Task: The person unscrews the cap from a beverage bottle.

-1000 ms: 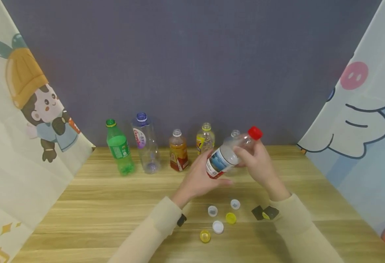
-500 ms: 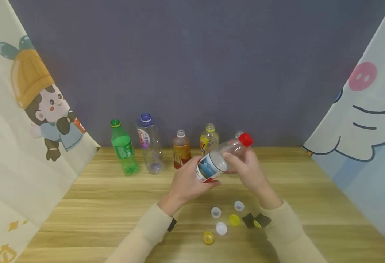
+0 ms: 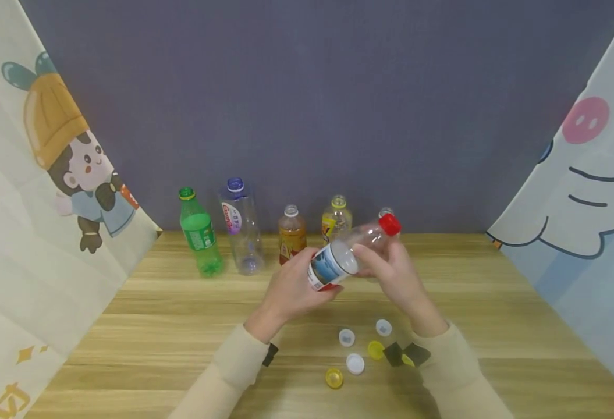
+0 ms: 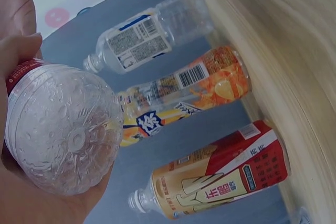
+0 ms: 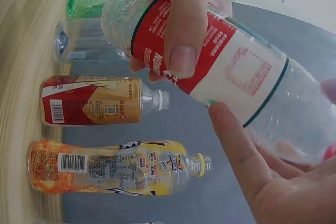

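Note:
Both hands hold a clear plastic bottle (image 3: 330, 267) with a red cap (image 3: 389, 224) in the air, tilted so the cap points up and right. My left hand (image 3: 293, 288) grips the lower end around the red, white and blue label; the ridged bottle base shows in the left wrist view. My right hand (image 3: 390, 270) holds the upper part below the cap, its thumb on the clear shoulder. In the right wrist view a fingertip (image 5: 223, 114) of the right hand lies against the label's white panel.
Along the back wall stand uncapped bottles: green (image 3: 199, 233), tall clear with purple neck (image 3: 244, 233), brown-red labelled (image 3: 291, 235), yellow-ringed (image 3: 336, 220), and a clear one (image 4: 147, 38). White caps (image 3: 355, 364) and yellow caps (image 3: 334, 378) lie on the wooden table (image 3: 144, 326) near the arms.
The hands have moved the bottle a little left and tilted it flatter. The whole scene has shifted slightly right in the head view. The bottle stays in both hands.

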`<state>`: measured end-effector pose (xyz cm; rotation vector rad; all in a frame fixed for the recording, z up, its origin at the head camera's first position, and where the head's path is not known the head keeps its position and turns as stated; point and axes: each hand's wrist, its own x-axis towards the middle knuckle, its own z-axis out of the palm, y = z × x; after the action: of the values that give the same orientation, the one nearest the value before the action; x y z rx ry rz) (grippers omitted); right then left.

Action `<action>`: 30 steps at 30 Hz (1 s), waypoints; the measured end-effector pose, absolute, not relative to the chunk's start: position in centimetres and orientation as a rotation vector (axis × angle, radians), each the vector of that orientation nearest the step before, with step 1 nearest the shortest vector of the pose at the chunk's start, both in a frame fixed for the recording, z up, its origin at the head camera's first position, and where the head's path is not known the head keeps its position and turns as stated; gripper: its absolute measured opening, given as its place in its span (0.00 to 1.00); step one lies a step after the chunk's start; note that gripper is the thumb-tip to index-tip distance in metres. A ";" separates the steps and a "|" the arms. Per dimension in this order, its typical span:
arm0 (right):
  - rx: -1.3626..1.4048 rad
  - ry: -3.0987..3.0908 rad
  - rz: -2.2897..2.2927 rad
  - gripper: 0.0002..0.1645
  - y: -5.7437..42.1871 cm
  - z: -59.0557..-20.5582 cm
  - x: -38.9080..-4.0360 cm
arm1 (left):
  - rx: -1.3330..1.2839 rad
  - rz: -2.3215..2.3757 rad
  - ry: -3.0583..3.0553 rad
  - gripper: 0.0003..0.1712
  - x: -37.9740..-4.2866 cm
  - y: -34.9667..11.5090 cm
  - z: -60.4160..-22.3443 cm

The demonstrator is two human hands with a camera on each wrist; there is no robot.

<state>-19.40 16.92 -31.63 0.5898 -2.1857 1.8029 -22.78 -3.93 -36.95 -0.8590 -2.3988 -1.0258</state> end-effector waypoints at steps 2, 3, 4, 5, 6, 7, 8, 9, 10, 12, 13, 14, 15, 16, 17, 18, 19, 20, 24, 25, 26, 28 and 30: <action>0.625 -2.179 1.795 0.24 17.0 -31.7 -19.4 | -0.863 -1.026 -2.402 0.39 -22.8 -4.1 -36.9; 0.644 -2.174 1.795 0.24 17.0 -31.7 -19.3 | -0.867 -1.027 -2.403 0.39 -22.8 -4.2 -36.9; 0.667 -2.165 1.799 0.25 17.1 -31.7 -19.3 | -0.872 -1.026 -2.401 0.39 -22.9 -4.2 -36.9; 0.684 -2.159 1.799 0.24 17.2 -31.7 -19.3 | -0.880 -1.023 -2.397 0.39 -22.9 -4.3 -36.8; 0.695 -2.155 1.801 0.24 17.3 -31.7 -19.3 | -0.888 -1.017 -2.393 0.39 -22.9 -4.4 -36.8; 0.696 -2.153 1.798 0.24 17.4 -31.7 -19.3 | -0.895 -1.012 -2.385 0.39 -23.0 -4.4 -36.8; 0.698 -2.149 1.802 0.23 17.4 -31.7 -19.3 | -0.900 -1.004 -2.380 0.40 -23.0 -4.5 -36.8; 0.691 -2.142 1.806 0.23 17.6 -31.6 -19.3 | -0.904 -0.995 -2.374 0.40 -23.0 -4.5 -36.8; 0.676 -2.133 1.811 0.22 17.7 -31.6 -19.3 | -0.904 -0.986 -2.371 0.40 -23.1 -4.6 -36.7; 0.646 -2.106 1.821 0.21 18.0 -31.5 -19.2 | -0.897 -0.967 -2.375 0.40 -23.1 -4.7 -36.8; 0.631 -2.089 1.827 0.20 18.1 -31.4 -19.2 | -0.890 -0.958 -2.381 0.40 -23.2 -4.7 -36.8; 0.620 -2.071 1.827 0.20 18.3 -31.4 -19.2 | -0.883 -0.949 -2.390 0.40 -23.2 -4.7 -36.8; 0.603 -2.060 1.809 0.19 18.5 -31.3 -19.1 | -0.874 -0.938 -2.398 0.40 -23.2 -4.8 -36.9; 0.585 -2.048 1.796 0.18 18.7 -31.1 -19.0 | -0.868 -0.925 -2.404 0.40 -23.2 -4.8 -36.9; 0.571 -2.042 1.774 0.17 18.8 -31.0 -18.9 | -0.866 -0.905 -2.406 0.39 -23.2 -4.8 -36.9; 0.556 -2.035 1.757 0.16 19.0 -30.9 -18.9 | -0.867 -0.875 -2.408 0.39 -23.2 -4.8 -36.9; 0.535 -2.039 1.730 0.16 19.1 -30.7 -18.8 | -0.868 -0.835 -2.404 0.39 -23.3 -4.8 -36.9; 0.517 -2.043 1.706 0.15 19.3 -30.6 -18.7 | -0.872 -0.792 -2.396 0.39 -23.3 -4.9 -36.9; 0.439 -2.076 1.615 0.15 19.6 -30.2 -18.7 | -0.896 -0.612 -2.343 0.40 -23.6 -5.1 -36.9; 0.414 -2.094 1.576 0.16 19.7 -30.2 -18.7 | -0.899 -0.581 -2.332 0.40 -23.6 -5.2 -36.9; 0.386 -2.115 1.527 0.17 19.8 -30.2 -18.7 | -0.903 -0.559 -2.324 0.40 -23.7 -5.2 -36.9; 0.313 -2.165 1.398 0.20 20.0 -30.3 -18.7 | -0.905 -0.524 -2.314 0.41 -23.7 -5.3 -36.9; 0.248 -2.218 1.271 0.25 20.1 -30.5 -18.7 | -0.901 -0.500 -2.309 0.41 -23.7 -5.3 -36.9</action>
<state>-18.68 20.13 -30.46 0.2480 -2.2179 1.2706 -23.74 -5.35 -36.89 -0.9011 -2.3088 -0.4997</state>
